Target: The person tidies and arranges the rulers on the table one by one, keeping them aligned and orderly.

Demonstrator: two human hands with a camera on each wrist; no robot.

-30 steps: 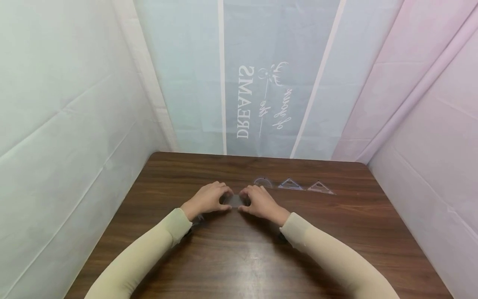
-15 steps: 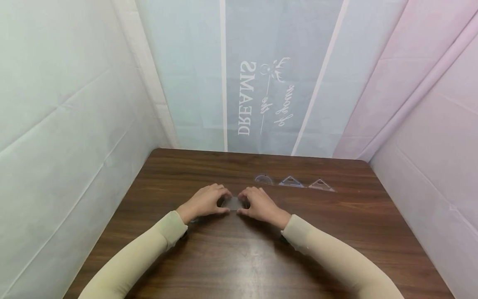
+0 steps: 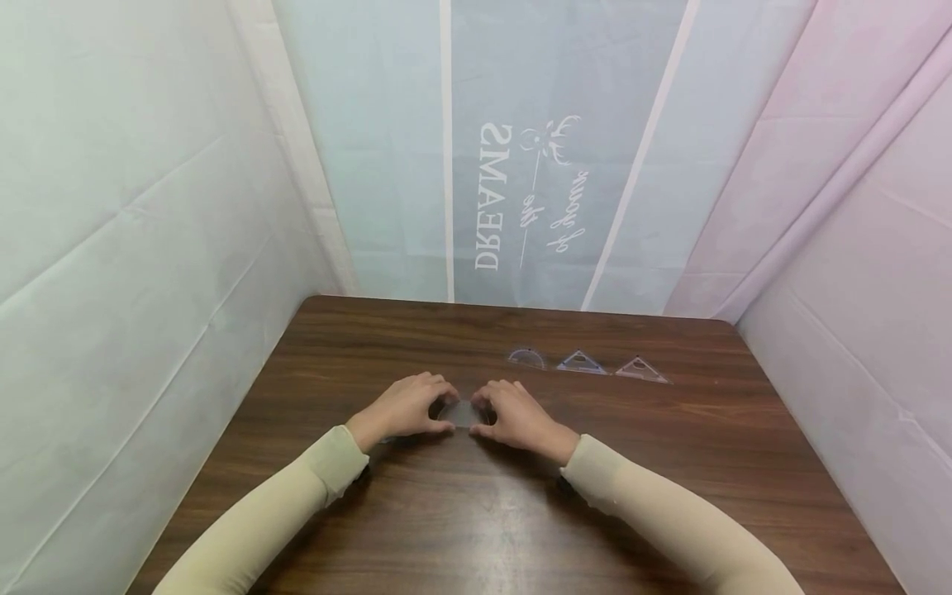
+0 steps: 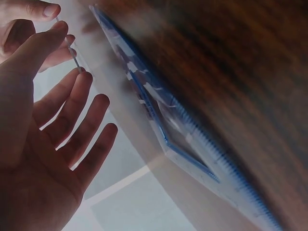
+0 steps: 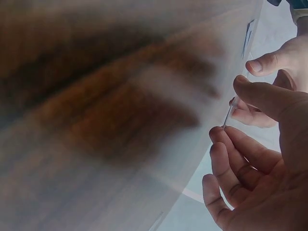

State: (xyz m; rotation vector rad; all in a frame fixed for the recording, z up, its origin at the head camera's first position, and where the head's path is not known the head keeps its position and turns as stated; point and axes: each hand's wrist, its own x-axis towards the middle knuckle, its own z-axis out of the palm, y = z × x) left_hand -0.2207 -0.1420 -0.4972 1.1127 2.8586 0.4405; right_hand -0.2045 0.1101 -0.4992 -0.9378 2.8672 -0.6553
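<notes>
Between the two hands in the head view is a thin, clear plastic piece [image 3: 464, 415] with a greyish look; its exact kind cannot be told. My left hand [image 3: 407, 405] pinches its left end between thumb and fingertips. At the other end, my right hand [image 3: 519, 420] does the same, facing the left hand. Both wrist views show the piece edge-on, as a thin line between the fingertips. A clear set square with a blue graduated edge [image 4: 211, 154] lies close under the left wrist, mostly hidden by that arm in the head view.
Beyond the right hand a clear protractor [image 3: 526, 359], a blue-edged set square [image 3: 582, 364] and a pinkish set square [image 3: 641, 370] lie in a row. The brown wooden table [image 3: 476, 512] ends at a printed cloth backdrop [image 3: 506, 83], with pale cloth at both sides.
Both hands have drawn the clear piece a little nearer the body, keeping their pinch on its ends. The protractor and set squares in the row stay in place on the table.
</notes>
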